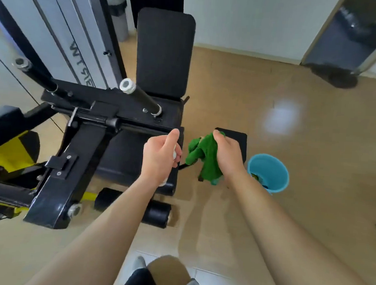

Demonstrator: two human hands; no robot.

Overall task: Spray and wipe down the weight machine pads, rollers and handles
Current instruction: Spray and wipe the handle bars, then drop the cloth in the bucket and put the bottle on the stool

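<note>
My left hand [159, 156] is wrapped around a white spray bottle [174, 154], mostly hidden in the fist, thumb on top, above the black seat pad [126, 158] of the weight machine. My right hand [227, 155] grips a bunched green cloth [204, 156] that hangs down beside the seat, over a small black pad [238, 139]. The upright black back pad [164, 51] stands behind the seat. Two black foam rollers [157, 213] lie low in front of the seat. A black handle bar with a white end cap [139, 96] sticks up from the frame.
A light blue bucket [269, 172] stands on the tan floor right of my right hand. The machine's black frame [69, 167] and yellow parts [10, 152] fill the left. A grey bin [118, 8] stands at the back. A doorway [350, 35] is at the far right.
</note>
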